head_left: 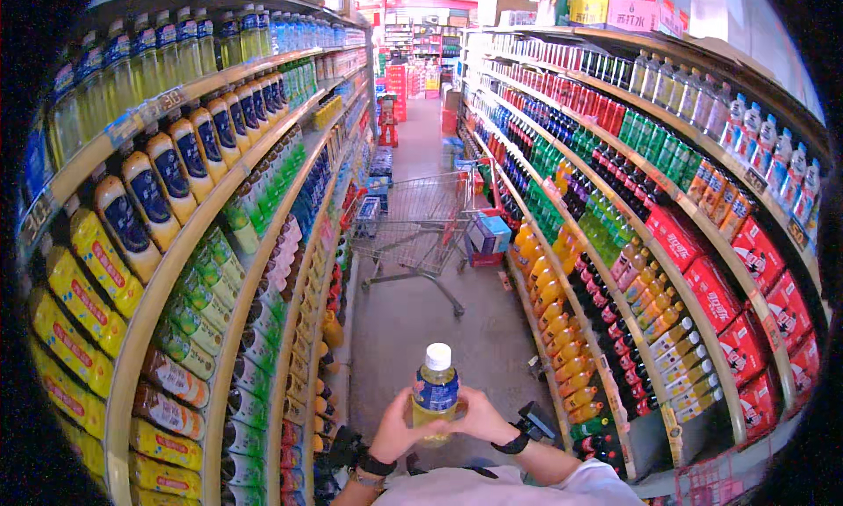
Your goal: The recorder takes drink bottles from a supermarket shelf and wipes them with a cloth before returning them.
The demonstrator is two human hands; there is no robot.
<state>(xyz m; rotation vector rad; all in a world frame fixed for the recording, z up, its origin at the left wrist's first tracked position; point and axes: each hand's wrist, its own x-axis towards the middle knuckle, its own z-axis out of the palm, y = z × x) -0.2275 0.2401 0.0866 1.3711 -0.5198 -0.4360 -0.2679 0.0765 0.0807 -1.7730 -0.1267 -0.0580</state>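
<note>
Close in front of my body, a clear drink bottle [434, 395] with a white cap, a blue label and pale yellow liquid stands upright between my hands. My left hand [397, 425] wraps its left side, and my right hand [479, 416] grips it from the right. Parts of the fingers are hidden behind or beside the bottle. Both wrists wear dark bands.
A metal shopping cart [413, 229] stands across the aisle ahead, beside a blue and red carton [488, 234]. Tall shelves of bottles line my left, including yellow packs [105, 260]. At right are orange drink bottles [562, 357] and red cartons [711, 291].
</note>
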